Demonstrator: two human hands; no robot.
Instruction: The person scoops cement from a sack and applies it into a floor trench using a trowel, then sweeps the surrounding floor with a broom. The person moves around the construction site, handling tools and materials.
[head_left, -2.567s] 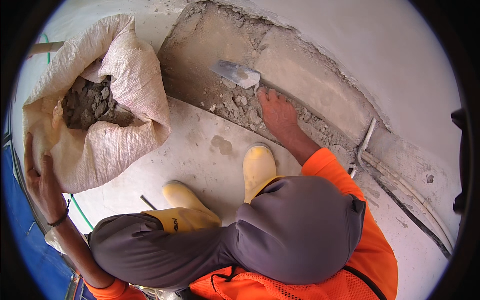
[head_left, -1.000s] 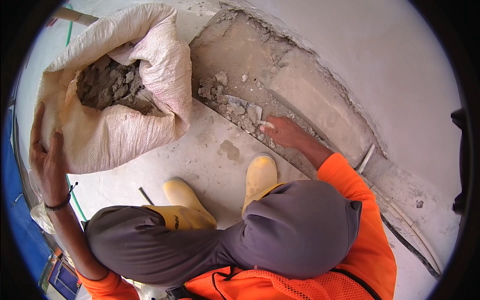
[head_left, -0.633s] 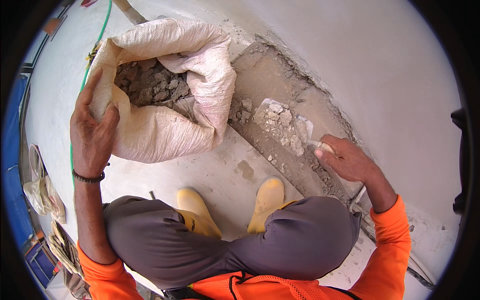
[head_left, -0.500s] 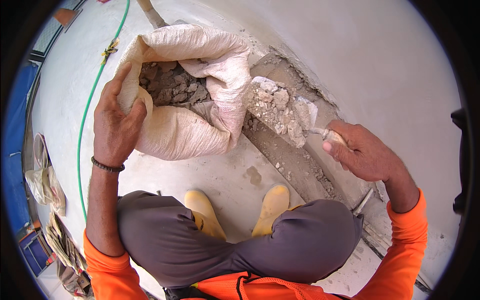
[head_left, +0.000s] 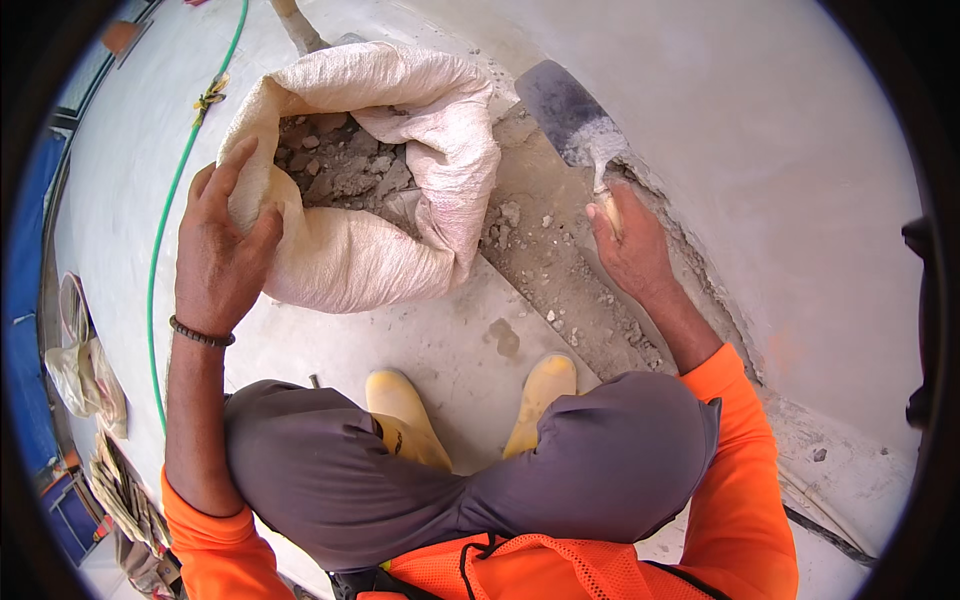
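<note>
A white woven sack (head_left: pixel 350 262) stands in front of me with its rim rolled down. Broken concrete and grey rubble (head_left: pixel 345 165) fill the inside that shows. My left hand (head_left: pixel 222 240) is closed on the sack's left rim, thumb inside and fingers along the edge. To the right of the sack, my right hand (head_left: pixel 637 245) grips a trowel (head_left: pixel 562 108) by its wooden handle. The trowel's dark blade points up and away, against the base of the wall. Pale dust coats the blade near the handle, and no rubble shows on it.
A grey plastered wall (head_left: pixel 770 180) rises on the right, above a rough strip of loose debris (head_left: pixel 560 250). A green hose (head_left: pixel 172 220) runs along the left. My yellow boots (head_left: pixel 545 395) stand before the sack. Another tool's handle (head_left: pixel 297 25) lies beyond it.
The trowel was loaded with rubble beside the sack; its blade is now bare of rubble and has swung up toward the wall. My right hand moved left and away. My left hand stays on the rim.
</note>
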